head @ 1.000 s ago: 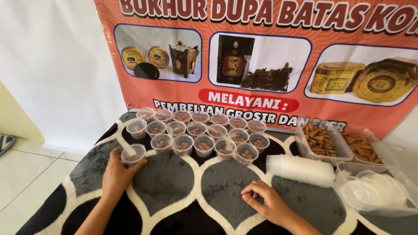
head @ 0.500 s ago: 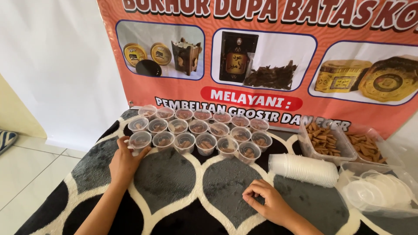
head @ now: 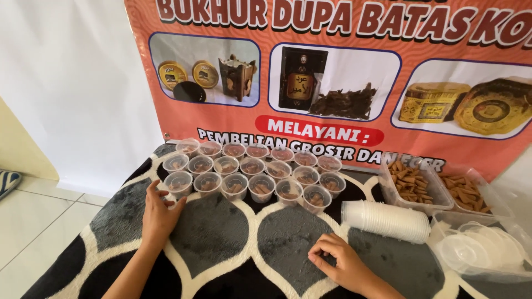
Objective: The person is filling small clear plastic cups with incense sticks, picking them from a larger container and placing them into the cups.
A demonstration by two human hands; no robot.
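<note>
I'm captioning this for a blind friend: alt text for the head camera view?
A person's left hand touches a small clear plastic cup at the corner of three rows of filled cups, on a grey, black and white patterned rug. The right hand rests on the rug nearby.

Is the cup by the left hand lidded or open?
Open. The clear cup at the left hand stands upright with no lid on its rim; brown pieces show inside. The lids lie stacked apart.
</note>
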